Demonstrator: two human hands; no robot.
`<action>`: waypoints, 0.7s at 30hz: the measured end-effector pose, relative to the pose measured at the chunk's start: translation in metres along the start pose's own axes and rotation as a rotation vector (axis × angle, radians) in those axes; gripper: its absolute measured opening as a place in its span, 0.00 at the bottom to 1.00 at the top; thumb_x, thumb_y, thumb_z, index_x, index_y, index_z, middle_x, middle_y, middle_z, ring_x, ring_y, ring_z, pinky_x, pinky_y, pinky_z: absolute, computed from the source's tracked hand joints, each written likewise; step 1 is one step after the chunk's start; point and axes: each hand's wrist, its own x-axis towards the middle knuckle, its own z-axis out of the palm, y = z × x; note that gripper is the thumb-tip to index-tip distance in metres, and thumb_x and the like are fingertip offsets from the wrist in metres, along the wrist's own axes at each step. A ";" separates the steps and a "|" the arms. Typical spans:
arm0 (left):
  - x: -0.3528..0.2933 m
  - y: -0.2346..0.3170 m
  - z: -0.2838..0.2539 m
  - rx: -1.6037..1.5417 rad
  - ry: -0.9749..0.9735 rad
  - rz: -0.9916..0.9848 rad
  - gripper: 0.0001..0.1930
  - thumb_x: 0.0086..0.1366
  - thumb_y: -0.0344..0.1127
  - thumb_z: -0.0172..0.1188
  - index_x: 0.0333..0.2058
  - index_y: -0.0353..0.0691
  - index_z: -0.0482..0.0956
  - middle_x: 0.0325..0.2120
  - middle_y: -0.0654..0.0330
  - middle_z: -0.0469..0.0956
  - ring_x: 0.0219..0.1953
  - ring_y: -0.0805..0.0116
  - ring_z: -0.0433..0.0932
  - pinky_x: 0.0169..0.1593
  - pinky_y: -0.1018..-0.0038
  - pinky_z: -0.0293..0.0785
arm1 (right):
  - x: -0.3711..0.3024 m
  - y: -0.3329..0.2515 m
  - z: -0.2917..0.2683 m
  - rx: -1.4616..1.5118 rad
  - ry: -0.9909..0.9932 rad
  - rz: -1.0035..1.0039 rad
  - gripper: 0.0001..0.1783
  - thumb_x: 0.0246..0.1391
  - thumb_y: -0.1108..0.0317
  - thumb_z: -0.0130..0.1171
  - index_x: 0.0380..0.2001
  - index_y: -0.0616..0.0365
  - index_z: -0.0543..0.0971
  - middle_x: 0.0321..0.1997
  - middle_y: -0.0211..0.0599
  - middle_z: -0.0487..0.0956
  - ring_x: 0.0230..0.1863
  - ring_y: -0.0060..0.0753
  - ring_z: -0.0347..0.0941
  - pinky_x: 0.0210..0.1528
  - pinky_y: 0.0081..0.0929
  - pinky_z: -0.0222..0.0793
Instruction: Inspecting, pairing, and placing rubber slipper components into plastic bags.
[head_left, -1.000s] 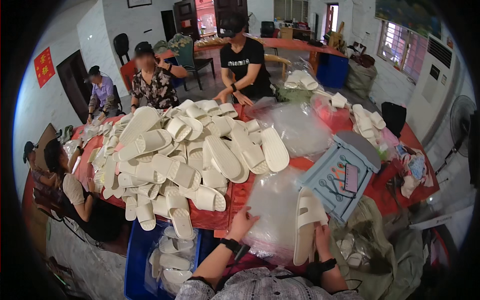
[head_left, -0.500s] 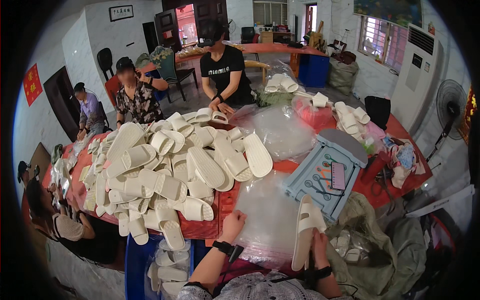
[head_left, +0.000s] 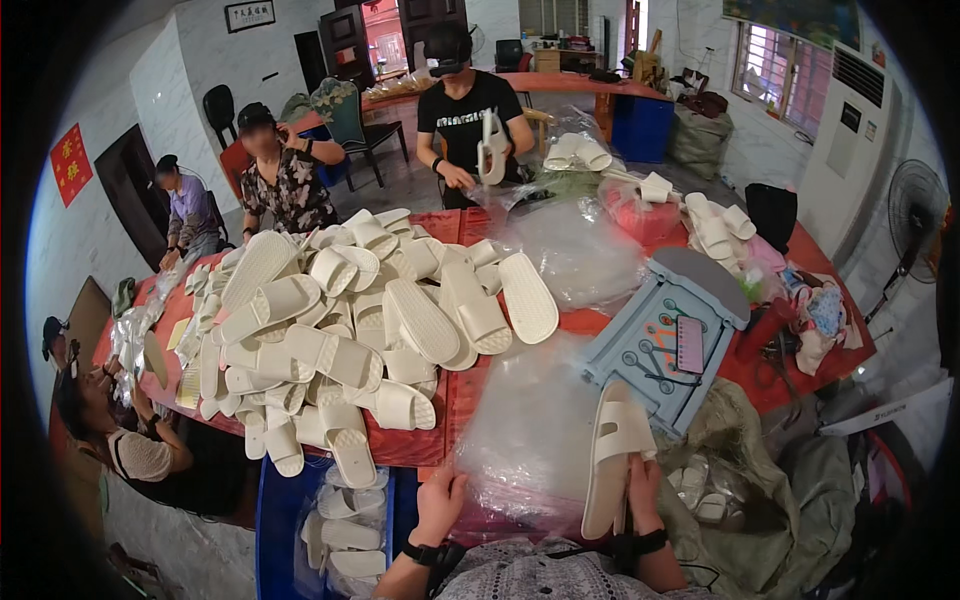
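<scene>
My right hand (head_left: 643,493) grips a cream slide slipper (head_left: 607,480), held upright on edge with its strap facing right. Whether a second slipper sits behind it cannot be made out. My left hand (head_left: 438,507) is closed, its fingertips at the near left edge of a clear plastic bag (head_left: 530,430) that lies flat in front of me. Left of the bag, a big heap of cream slippers (head_left: 340,350) covers the red tabletop (head_left: 462,400).
A grey-blue plastic stand (head_left: 665,345) lies right of the bag. Below it a woven sack (head_left: 745,470) holds wrapped slippers. A blue bin (head_left: 275,530) with bagged slippers stands at lower left. Several people sit or stand around the table; one across from me (head_left: 470,120) holds slippers.
My left hand has come down and nearer to me, to the bag's edge. My right hand still holds the slipper. The person across has lifted slippers off the table.
</scene>
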 end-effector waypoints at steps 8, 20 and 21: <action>-0.014 0.009 -0.010 -0.008 0.050 0.097 0.04 0.60 0.29 0.61 0.30 0.36 0.77 0.27 0.47 0.77 0.30 0.46 0.78 0.32 0.59 0.73 | -0.022 -0.049 0.031 -0.139 -0.087 -0.390 0.15 0.62 0.64 0.57 0.35 0.69 0.78 0.26 0.35 0.81 0.30 0.27 0.74 0.35 0.32 0.69; 0.016 -0.018 0.031 -0.220 -0.068 0.149 0.04 0.60 0.27 0.62 0.32 0.32 0.78 0.55 0.46 0.75 0.37 0.57 0.83 0.35 0.70 0.80 | -0.032 -0.065 0.036 -0.107 -0.058 -0.522 0.14 0.62 0.65 0.57 0.34 0.68 0.80 0.27 0.38 0.82 0.30 0.27 0.76 0.35 0.30 0.70; 0.021 -0.019 0.038 -0.222 -0.067 0.152 0.04 0.60 0.27 0.62 0.32 0.32 0.78 0.55 0.46 0.75 0.37 0.57 0.83 0.35 0.70 0.80 | -0.031 -0.064 0.034 -0.108 -0.056 -0.525 0.14 0.62 0.65 0.57 0.34 0.68 0.80 0.27 0.38 0.82 0.30 0.27 0.76 0.35 0.30 0.70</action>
